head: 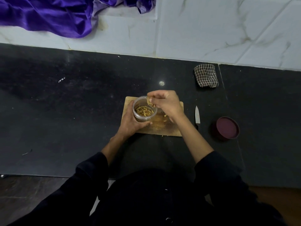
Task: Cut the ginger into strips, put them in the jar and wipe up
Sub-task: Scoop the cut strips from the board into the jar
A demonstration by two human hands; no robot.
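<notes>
A clear plastic jar stands on the left part of the wooden cutting board; ginger strips lie inside it. My left hand grips the jar from the left and front. Over the jar's right rim, my right hand has its fingers curled and pinches a few ginger strips at the fingertips. A few bits of ginger stay on the board under that hand. The knife lies on the dark counter just right of the board, blade pointing away from me.
The jar's maroon lid lies right of the knife. A folded checked cloth sits at the back near the tiled wall. Purple fabric hangs at the upper left. The counter's front edge runs below my arms.
</notes>
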